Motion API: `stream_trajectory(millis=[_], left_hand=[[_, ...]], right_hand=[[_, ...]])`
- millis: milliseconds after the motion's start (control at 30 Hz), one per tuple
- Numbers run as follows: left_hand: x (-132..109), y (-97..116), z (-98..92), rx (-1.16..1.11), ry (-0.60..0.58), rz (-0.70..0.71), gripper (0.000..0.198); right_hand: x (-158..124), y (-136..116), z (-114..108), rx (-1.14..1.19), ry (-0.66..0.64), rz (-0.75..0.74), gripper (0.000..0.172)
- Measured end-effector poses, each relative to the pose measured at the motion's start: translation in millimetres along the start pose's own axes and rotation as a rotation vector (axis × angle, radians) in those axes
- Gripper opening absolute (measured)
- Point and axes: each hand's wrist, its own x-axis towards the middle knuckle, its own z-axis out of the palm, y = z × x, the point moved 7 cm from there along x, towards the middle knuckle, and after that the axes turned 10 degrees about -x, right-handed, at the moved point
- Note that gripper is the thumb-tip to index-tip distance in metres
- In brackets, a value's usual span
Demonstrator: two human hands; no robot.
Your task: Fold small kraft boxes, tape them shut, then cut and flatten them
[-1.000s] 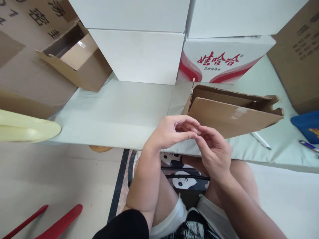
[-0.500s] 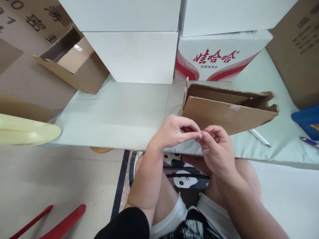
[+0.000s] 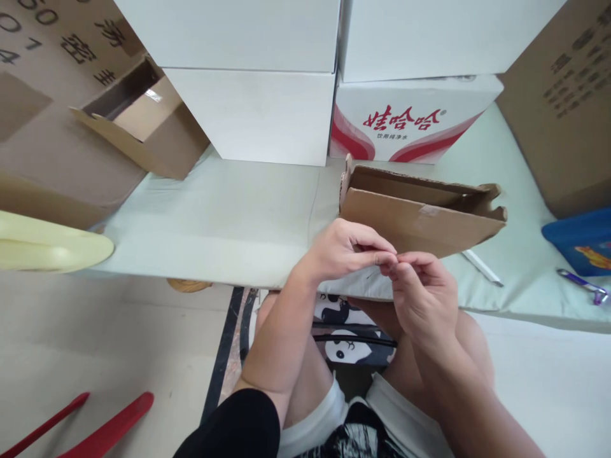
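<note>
My left hand (image 3: 351, 250) and my right hand (image 3: 422, 289) meet fingertip to fingertip over the near edge of the cloth-covered table (image 3: 238, 222). Thumb and forefinger are pinched on each hand, and whatever sits between them is too small or hidden to make out. A thin dark strand shows just under the left fingers. Right behind the hands stands an open brown cardboard box (image 3: 410, 216), narrow and with its flaps up. To the right of it lies a white pen-like stick (image 3: 482, 267) with a dark tip.
White cartons (image 3: 248, 114) are stacked at the back, beside a white and red carton (image 3: 396, 121). Another open cardboard box (image 3: 162, 127) stands at left. A blue container (image 3: 582, 238) and a purple tool-like item (image 3: 580, 284) lie at right. A yellow rounded object (image 3: 57, 245) juts in from the left.
The view has shifted slightly. Both hands stay pinched together at the fingertips, a little farther right relative to the open box in front.
</note>
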Motion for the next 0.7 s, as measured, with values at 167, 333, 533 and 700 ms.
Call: stream_trajectory(millis=[167,333,533,700], left_hand=[[3.9,11.0,9.9,-0.084,0.045,0.039,0.015],[8.8,25.5,22.6,-0.238,0.07,0.062,0.01],[11.2,0.3,20.5,-0.543,0.038,-0.171,0.024],[0.8,0.4,16.4,-0.477,-0.117,-0.219,0.019]], right_hand=[[2.5,-39.3,-10.3,-0.27,-0.056,-0.37,0.009],[15.3,-74.4,-16.9,-0.35,-0.051,-0.587,0.016],[35.6,-91.7,17.6,-0.305,-0.533,-0.54,0.013],[32.7,-91.5,24.2,-0.237,-0.734,-0.567,0.019]])
